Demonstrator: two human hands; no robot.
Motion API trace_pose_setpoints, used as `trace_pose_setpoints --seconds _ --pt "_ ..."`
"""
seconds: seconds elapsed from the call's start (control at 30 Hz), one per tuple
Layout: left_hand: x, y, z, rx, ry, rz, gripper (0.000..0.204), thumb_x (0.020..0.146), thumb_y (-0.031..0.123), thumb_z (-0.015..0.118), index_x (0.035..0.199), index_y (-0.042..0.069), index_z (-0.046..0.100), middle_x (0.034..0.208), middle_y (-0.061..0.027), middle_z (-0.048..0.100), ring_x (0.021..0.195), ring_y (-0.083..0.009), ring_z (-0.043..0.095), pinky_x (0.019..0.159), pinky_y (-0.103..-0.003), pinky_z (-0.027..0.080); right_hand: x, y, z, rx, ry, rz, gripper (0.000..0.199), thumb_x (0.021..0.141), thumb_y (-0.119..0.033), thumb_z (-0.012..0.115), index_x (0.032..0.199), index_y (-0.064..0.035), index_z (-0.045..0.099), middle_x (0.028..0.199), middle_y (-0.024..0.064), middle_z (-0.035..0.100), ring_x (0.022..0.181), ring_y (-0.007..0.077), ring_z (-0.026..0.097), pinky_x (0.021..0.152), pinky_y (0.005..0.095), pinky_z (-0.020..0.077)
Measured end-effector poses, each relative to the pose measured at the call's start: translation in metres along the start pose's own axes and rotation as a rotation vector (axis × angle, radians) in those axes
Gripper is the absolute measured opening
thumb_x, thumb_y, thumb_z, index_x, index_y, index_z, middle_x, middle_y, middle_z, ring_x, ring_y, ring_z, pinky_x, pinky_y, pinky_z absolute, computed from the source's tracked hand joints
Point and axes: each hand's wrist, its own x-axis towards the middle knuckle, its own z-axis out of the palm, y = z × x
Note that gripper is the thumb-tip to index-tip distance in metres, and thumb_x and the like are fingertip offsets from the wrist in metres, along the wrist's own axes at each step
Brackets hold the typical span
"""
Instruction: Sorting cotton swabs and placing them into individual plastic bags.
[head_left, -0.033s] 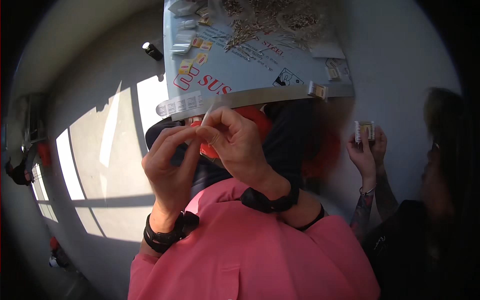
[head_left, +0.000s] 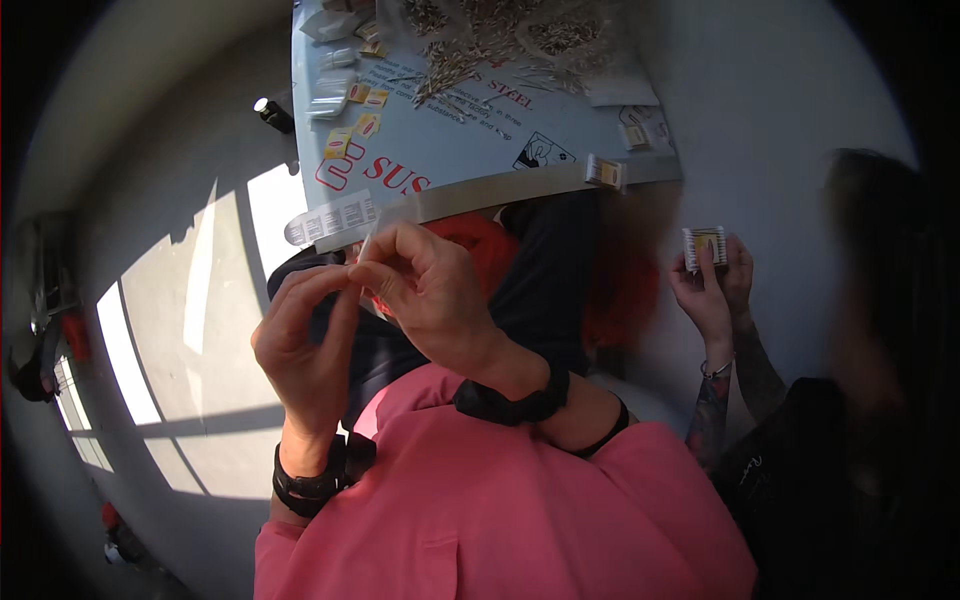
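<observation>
My left hand [head_left: 305,335] and my right hand [head_left: 425,290] meet fingertip to fingertip in front of the table's near edge. Between them they pinch a small, thin, see-through plastic piece [head_left: 400,210], which looks like a clear bag; a narrow white strip shows at the fingertips. The fingers hide most of it. Just beyond lies a strip of pale labels [head_left: 335,218] on the table edge. Farther back on the left are a stack of clear plastic sleeves [head_left: 332,95] and several small yellow cards [head_left: 368,125].
Loose cotton swabs [head_left: 450,75] are heaped on the blue-covered table [head_left: 440,150], beside clear bags of them. A swab pack [head_left: 605,172] sits at the near right edge. At right, a co-worker's hands hold another swab pack [head_left: 705,250]. A dark bottle [head_left: 273,115] stands left of the table.
The whole scene, table and hands alike, has shifted left in the picture. Both of my hands keep the same pinch on the clear plastic piece.
</observation>
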Motion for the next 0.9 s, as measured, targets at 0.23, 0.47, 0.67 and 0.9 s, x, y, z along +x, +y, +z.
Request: trace_pose_setpoints --seconds 0.23,0.47,0.67,0.9 --pt "-0.004 -0.011 -0.009 -0.215 0.035 -0.204 0.012 0.096 0.001 0.059 0.103 -0.003 0.068 0.099 -0.0072 0.067 0.09 -0.0121 0.062 0.083 -0.026 0.051 0.003 0.005 0.013 -0.023 0.087 -0.183 0.017 0.089 -0.008 0.067 0.085 -0.0015 0.052 0.079 0.0103 0.057 0.069 0.0225 0.057 0.063 0.0339 0.0455" --pt "-0.003 -0.008 -0.011 -0.129 0.013 -0.17 0.011 0.096 -0.001 0.058 0.1 -0.003 0.068 0.099 -0.0075 0.065 0.091 -0.0125 0.059 0.082 -0.025 0.047 0.006 0.003 0.012 -0.008 0.122 -0.273 0.016 0.087 -0.004 0.066 0.084 -0.001 0.05 0.081 0.0119 0.056 0.072 0.0275 0.058 0.064 0.0368 0.0463" --pt "-0.004 -0.008 -0.003 0.068 0.094 -0.009 0.009 0.098 0.0 0.056 0.101 -0.005 0.063 0.103 -0.0078 0.063 0.093 -0.0129 0.059 0.084 -0.025 0.048 0.006 0.001 0.014 0.026 0.108 -0.213 0.016 0.087 -0.005 0.065 0.086 -0.0012 0.049 0.083 0.0133 0.056 0.075 0.0309 0.058 0.066 0.0375 0.0464" --pt "-0.008 -0.014 0.002 0.006 0.154 -0.029 0.016 0.101 0.009 0.056 0.107 -0.002 0.065 0.106 -0.0054 0.066 0.097 -0.0123 0.06 0.088 -0.025 0.047 0.002 0.002 0.011 0.064 0.107 -0.216 0.016 0.088 -0.007 0.062 0.088 -0.0012 0.047 0.084 0.0146 0.054 0.073 0.0327 0.056 0.066 0.0387 0.0451"
